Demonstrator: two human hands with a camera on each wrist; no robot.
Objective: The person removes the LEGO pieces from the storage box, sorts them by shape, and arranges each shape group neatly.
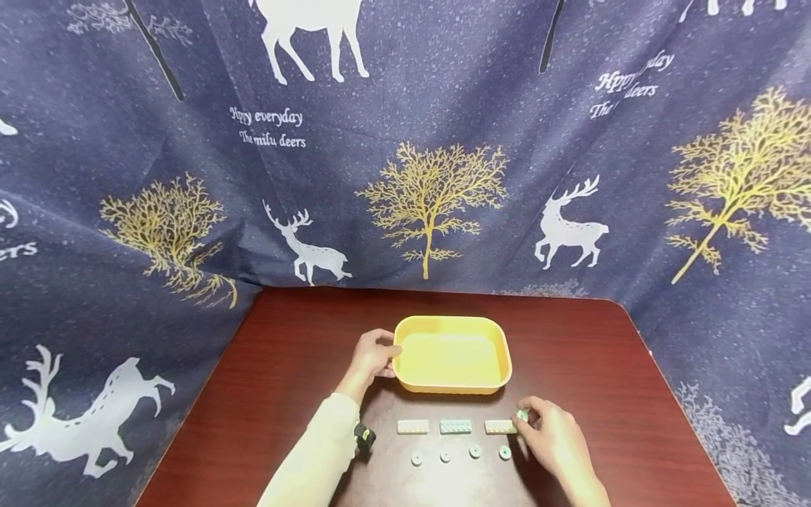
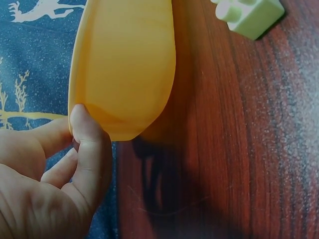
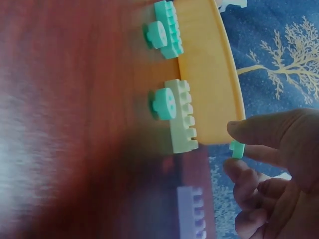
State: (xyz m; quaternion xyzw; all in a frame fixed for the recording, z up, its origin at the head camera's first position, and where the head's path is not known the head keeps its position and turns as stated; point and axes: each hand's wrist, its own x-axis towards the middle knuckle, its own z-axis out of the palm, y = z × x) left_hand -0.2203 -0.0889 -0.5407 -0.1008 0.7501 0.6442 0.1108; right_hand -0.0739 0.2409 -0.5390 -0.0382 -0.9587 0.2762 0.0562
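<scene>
My left hand (image 1: 376, 354) grips the left rim of a yellow plastic bin (image 1: 452, 386), the thumb on one side of its wall. In the left wrist view the same hand (image 2: 55, 174) pinches the bin's edge (image 2: 129, 64). My right hand (image 1: 550, 433) pinches a small green toy wheel (image 1: 522, 415) just above the right end of a pale yellow building brick (image 1: 499, 427). From the right wrist view, the little green wheel (image 3: 238, 149) shows between thumb and fingertips.
Left of the yellow brick lie a teal brick (image 1: 455, 427) and a cream brick (image 1: 413, 427). Several round wheels (image 1: 475, 451) lie in front of them. A purple brick (image 3: 189, 214) appears in the right wrist view. A patterned cloth (image 1: 405, 211) hangs behind the table (image 1: 304, 324).
</scene>
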